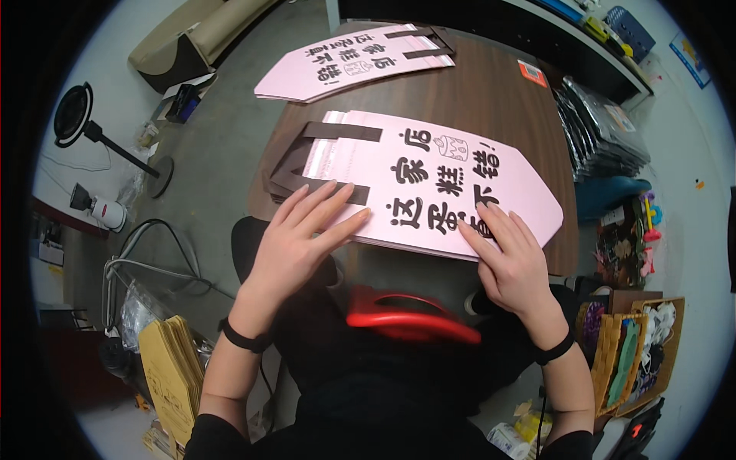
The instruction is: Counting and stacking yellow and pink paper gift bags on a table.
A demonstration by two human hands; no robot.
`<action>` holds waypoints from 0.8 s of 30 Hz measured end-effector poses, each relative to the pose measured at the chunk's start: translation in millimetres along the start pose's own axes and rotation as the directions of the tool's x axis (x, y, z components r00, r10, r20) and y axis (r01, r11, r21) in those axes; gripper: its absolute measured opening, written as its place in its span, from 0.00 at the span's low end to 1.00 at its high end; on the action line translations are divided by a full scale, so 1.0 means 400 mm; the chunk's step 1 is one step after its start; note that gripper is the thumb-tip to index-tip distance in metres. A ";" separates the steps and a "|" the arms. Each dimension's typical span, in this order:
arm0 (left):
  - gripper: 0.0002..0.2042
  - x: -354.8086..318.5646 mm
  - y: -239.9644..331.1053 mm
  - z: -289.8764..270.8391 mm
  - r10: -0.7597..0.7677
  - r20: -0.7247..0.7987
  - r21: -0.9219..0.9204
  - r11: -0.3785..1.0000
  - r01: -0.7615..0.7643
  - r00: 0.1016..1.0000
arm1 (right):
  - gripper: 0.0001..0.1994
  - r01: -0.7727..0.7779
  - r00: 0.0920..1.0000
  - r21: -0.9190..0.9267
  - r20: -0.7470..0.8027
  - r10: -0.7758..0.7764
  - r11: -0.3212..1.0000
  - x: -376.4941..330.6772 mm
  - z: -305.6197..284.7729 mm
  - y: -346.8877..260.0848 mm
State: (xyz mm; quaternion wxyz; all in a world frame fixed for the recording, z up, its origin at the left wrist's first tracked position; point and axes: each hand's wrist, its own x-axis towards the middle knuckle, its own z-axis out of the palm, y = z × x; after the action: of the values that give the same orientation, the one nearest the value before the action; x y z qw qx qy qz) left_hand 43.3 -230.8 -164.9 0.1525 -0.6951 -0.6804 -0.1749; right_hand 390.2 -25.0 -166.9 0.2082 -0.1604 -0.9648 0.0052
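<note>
Appears to be a small packing workshop or stockroom. Contains a wood-grain table bearing two stacks of flat pink bags, one near, one farther. Stores more goods around it: a pile of yellow paper items at lower left, plastic-wrapped dark packs at right, filled woven baskets at lower right. Has a plain grey floor with loose cables at left.

You have two hands and two black wristbands. Before you: one bench, two piles of pink bags, the bags in each too overlapped to count, one orange label, one blurred red object, one beige sofa.
</note>
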 end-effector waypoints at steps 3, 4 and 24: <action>0.24 0.010 -0.031 -0.004 0.055 0.104 0.125 0.990 -0.068 0.993 | 0.32 -0.021 0.998 0.032 0.064 0.019 0.999 -0.021 -0.008 -0.010; 0.24 0.010 -0.040 -0.002 0.066 0.108 0.121 0.990 -0.079 0.992 | 0.33 -0.028 0.996 0.043 0.081 0.024 0.999 -0.024 -0.010 -0.013; 0.25 0.050 -0.042 -0.003 0.087 0.101 -0.325 0.945 -0.049 0.991 | 0.22 -0.024 0.999 0.165 -0.039 0.031 0.986 0.071 0.041 0.004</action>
State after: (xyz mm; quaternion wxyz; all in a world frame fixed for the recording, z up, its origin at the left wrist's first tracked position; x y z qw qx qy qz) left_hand 26.8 -213.2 -155.3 0.0041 -0.7426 -0.6260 -0.2380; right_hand 359.4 -13.7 -170.7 0.2405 -0.1562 -0.9543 0.0845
